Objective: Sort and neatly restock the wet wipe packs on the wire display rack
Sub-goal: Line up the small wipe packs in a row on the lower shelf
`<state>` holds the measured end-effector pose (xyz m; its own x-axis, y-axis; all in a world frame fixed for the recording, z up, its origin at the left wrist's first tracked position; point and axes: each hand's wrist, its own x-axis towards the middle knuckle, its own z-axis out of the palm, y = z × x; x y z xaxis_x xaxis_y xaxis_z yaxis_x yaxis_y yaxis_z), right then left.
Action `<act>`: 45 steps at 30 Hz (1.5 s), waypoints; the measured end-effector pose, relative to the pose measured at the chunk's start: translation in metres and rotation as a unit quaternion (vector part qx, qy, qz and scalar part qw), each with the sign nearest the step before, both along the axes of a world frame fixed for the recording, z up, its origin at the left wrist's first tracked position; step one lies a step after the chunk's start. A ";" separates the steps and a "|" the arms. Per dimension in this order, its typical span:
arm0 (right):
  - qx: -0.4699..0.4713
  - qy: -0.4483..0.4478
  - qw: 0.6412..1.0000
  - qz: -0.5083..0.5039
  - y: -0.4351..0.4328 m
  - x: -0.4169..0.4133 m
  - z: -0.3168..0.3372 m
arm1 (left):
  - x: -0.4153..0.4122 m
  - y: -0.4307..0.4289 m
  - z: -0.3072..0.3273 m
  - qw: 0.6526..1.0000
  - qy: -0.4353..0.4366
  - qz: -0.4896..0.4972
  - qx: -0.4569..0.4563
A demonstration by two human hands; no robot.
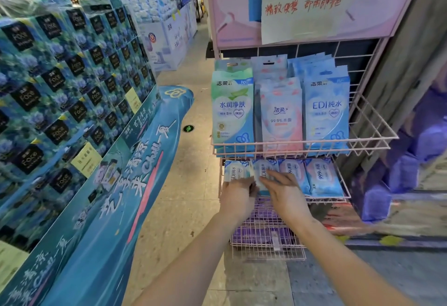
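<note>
Two hands work at the middle tier (344, 195) of the pink wire display rack (358, 73), where small flat wet wipe packs lie in a row. Our left hand (238, 199) curls its fingers over the near edge of the leftmost small white-and-blue pack (235, 171), grasping it. Our right hand (284, 192) lies released, fingers straight and flat on the neighbouring small blue pack (262, 169). Just to the right sit two pale blue-and-pink packs marked 99.9 (321, 177), touching each other.

We judge the step in hand to be squaring the two blue packs into line. To do it well we should keep the right palm light, so the soft film slides rather than buckles. We should also draw both packs up to the front wire and leave their printed faces turned the same way as their neighbours.

Our hands cover the near halves of both packs, so we cannot tell whether more lie beneath or whether their edges overlap. The left thumb is out of sight. The top basket (302, 147), with its upright green, pink and blue packs, hides the back of the tier. In the bottom basket (266, 250) something purple shows behind the wire, too blurred to name.
</note>
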<state>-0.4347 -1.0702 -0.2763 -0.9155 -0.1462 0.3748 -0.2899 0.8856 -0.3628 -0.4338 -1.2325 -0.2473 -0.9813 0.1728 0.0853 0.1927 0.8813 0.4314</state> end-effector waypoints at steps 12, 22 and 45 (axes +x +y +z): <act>0.033 -0.151 0.988 0.011 -0.005 0.010 0.012 | -0.006 0.011 0.008 0.973 -0.040 0.018 -0.226; -0.291 0.141 0.946 0.014 0.022 0.070 0.103 | 0.049 0.032 0.045 0.982 0.183 0.009 0.053; -0.397 -0.353 0.842 0.093 0.119 -0.052 0.229 | 0.034 0.126 0.178 0.980 0.174 0.069 0.073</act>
